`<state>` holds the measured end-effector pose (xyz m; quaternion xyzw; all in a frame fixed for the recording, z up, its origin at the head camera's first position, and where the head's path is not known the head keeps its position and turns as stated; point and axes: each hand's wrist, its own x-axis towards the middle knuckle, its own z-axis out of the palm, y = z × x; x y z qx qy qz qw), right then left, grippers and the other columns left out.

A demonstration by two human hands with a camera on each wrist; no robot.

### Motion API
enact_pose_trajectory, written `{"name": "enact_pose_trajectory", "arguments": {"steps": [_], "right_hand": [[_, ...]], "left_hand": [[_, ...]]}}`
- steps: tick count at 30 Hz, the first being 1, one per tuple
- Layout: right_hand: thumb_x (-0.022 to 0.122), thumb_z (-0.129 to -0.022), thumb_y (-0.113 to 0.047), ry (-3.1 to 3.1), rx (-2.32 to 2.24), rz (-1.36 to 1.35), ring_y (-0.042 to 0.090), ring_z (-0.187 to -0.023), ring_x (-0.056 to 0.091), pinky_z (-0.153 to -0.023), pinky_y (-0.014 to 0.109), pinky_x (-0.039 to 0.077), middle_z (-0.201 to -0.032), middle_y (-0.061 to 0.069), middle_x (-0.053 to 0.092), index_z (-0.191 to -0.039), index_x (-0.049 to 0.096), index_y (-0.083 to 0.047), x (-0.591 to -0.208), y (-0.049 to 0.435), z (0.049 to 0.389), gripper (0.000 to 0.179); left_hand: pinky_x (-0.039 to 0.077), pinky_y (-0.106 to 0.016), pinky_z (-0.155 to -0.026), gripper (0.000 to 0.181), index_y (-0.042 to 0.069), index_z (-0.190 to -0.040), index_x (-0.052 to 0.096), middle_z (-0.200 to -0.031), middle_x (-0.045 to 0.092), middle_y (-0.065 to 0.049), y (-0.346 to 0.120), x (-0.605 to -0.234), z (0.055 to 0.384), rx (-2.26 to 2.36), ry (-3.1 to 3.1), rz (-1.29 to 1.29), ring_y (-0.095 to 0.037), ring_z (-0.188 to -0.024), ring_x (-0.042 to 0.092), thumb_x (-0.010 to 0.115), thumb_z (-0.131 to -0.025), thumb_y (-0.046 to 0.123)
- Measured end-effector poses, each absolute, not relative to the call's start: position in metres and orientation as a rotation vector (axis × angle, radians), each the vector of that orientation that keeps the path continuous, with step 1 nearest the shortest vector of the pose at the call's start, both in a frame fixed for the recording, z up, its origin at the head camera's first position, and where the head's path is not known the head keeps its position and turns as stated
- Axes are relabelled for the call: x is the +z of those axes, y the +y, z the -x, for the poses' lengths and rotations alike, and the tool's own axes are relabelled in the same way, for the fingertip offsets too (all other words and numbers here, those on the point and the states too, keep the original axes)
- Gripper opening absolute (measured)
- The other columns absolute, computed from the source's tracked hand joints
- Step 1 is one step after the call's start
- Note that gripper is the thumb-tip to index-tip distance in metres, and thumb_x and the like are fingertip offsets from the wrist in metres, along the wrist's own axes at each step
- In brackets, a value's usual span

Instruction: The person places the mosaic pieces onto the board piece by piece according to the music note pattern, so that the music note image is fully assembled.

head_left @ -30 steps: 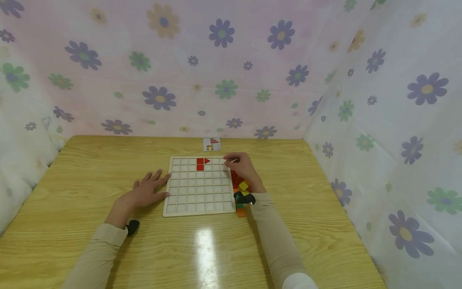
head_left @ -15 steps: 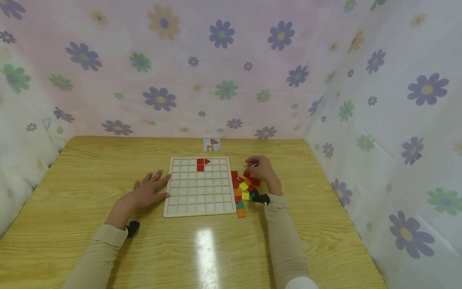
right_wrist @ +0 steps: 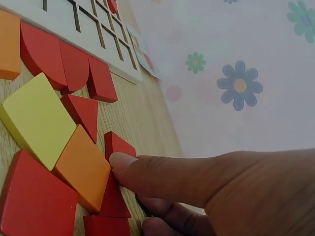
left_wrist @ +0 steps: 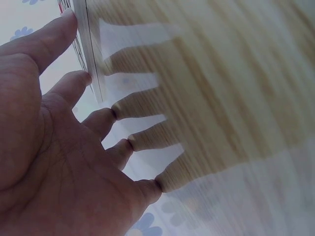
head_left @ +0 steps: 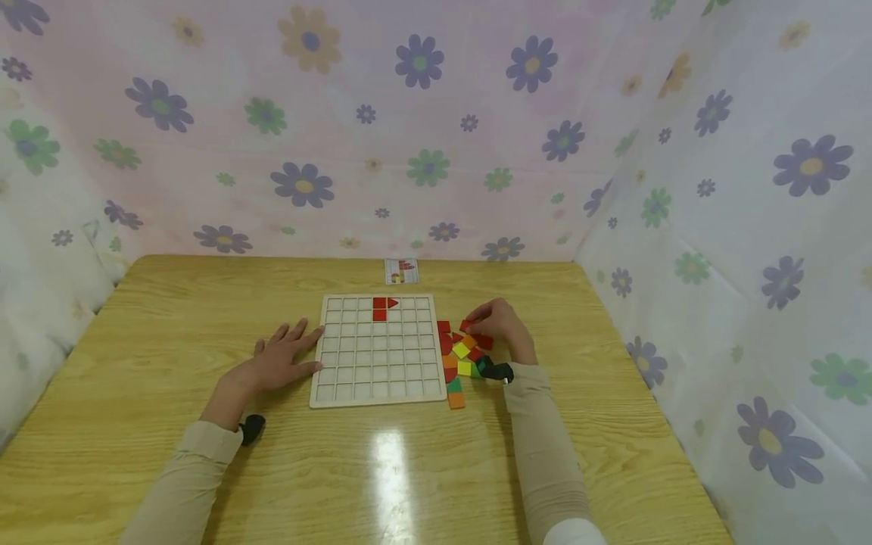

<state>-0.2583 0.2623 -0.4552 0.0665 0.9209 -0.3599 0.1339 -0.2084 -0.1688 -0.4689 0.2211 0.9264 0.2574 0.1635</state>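
In the head view, a white wooden grid board [head_left: 377, 356] lies on the table, with two red squares [head_left: 379, 315] and a red triangle [head_left: 392, 303] in its upper cells. My left hand [head_left: 281, 362] lies with spread fingers on the table, its thumb and index fingertip at the board's left edge. Beyond the board's right side, my right hand [head_left: 502, 321] pinches a small red block [right_wrist: 119, 143] at the top of a pile of coloured blocks. In the right wrist view the thumb is on this block; the other fingertips are partly hidden behind it.
Around the right hand lie a yellow square [right_wrist: 39, 120], an orange square [right_wrist: 83, 167], a red triangle [right_wrist: 82, 113] and several more blocks. A small picture card [head_left: 401, 271] lies behind the board. Flowered cloth [head_left: 422, 136] encloses the table [head_left: 272, 484].
My right hand has moved from the board's upper right corner rightward to the block pile, then down onto a red block. My left hand keeps its place.
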Motion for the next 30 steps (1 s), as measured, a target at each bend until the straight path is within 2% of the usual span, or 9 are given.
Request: {"name": "enact_pose_trajectory", "arguments": {"steps": [11,18,23,30], "right_hand": [[0.077,-0.09,-0.015,2.746,-0.876,-0.141,0.028,-0.096,0.064,-0.087,0.04,0.055,-0.111,0.016,0.072,-0.107,0.076,-0.001,-0.451,0.255,0.259,0.022],[0.075,-0.093,-0.02,2.791,-1.04,-0.131,0.027,-0.088,0.062,-0.078,0.037,0.054,-0.104,0.017,0.07,-0.108,0.072,0.002,-0.463,0.257,0.259,0.027],[0.074,-0.094,-0.019,2.808,-1.167,-0.135,0.028,-0.086,0.065,-0.079,0.037,0.054,-0.101,0.017,0.07,-0.107,0.071,0.002,-0.47,0.257,0.26,0.025],[0.073,-0.094,-0.015,2.817,-1.164,-0.108,0.031,-0.095,0.065,-0.086,0.041,0.055,-0.106,0.018,0.069,-0.108,0.071,0.002,-0.469,0.252,0.261,0.023]], "left_hand": [[0.005,-0.083,-0.107,0.074,0.007,-0.161,0.029,-0.165,0.01,-0.032,-0.168,-0.468,0.21,0.735,2.64,-0.634,-0.06,-0.149,0.003,0.057,-0.103,0.044],[0.002,-0.082,-0.108,0.073,0.006,-0.161,0.029,-0.166,0.009,-0.031,-0.169,-0.467,0.208,0.76,2.623,-0.629,-0.06,-0.149,0.001,0.058,-0.103,0.042],[0.004,-0.083,-0.107,0.074,0.006,-0.16,0.03,-0.165,0.01,-0.032,-0.169,-0.467,0.208,0.757,2.627,-0.635,-0.06,-0.149,0.002,0.058,-0.103,0.043],[0.008,-0.084,-0.105,0.074,0.006,-0.16,0.03,-0.165,0.011,-0.032,-0.17,-0.466,0.208,0.724,2.645,-0.642,-0.061,-0.148,0.004,0.058,-0.103,0.043]]}}
